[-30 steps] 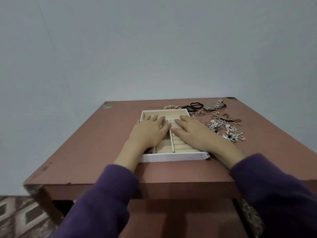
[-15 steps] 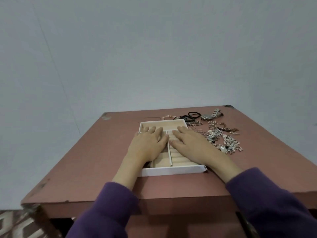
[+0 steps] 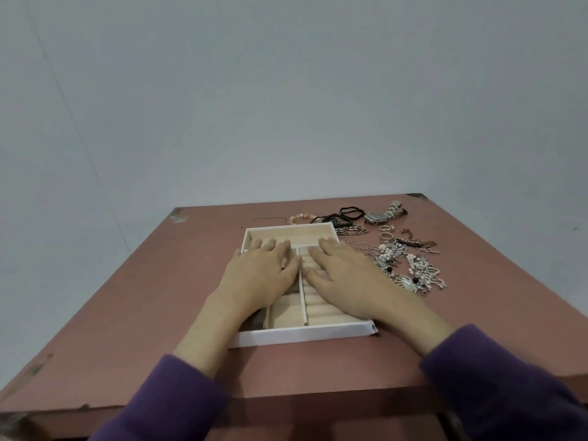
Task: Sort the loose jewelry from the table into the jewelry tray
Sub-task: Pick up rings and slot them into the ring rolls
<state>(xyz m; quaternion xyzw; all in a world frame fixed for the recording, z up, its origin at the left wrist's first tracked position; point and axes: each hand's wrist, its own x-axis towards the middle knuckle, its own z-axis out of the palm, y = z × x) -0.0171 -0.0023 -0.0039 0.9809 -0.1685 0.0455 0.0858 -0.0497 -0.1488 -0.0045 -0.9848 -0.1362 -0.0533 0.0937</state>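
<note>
— Two hands on entry. Leftmost?
— Item one, left hand [image 3: 264,275]: fingers straight and spread, palm down over the left compartments of the jewelry tray [image 3: 302,335]. Holds nothing.
— Next along?
— Item two, right hand [image 3: 346,275]: equally flat and wide, over the ring rolls in the right column. Holds nothing.
— Tray itself?
— White rim, beige lining, mid-table [image 3: 159,313]. No pieces in the visible compartments; under the palms, cannot tell.
— Further right?
— Loose jewelry [image 3: 404,262]: tangled heap just beside the tray's right wall, rings [image 3: 366,248] included. Behind the tray, in order: bead bracelet [image 3: 300,217], black bands [image 3: 350,213], watch [image 3: 381,214].
— Step in hand?
— Probably steadying the tray. Sorting not yet begun.
— Next move?
— Likely a right-hand reach to the heap. Calls for a fine fingertip pinch, one piece teased free of snagged chains, then set into a matching compartment.
</note>
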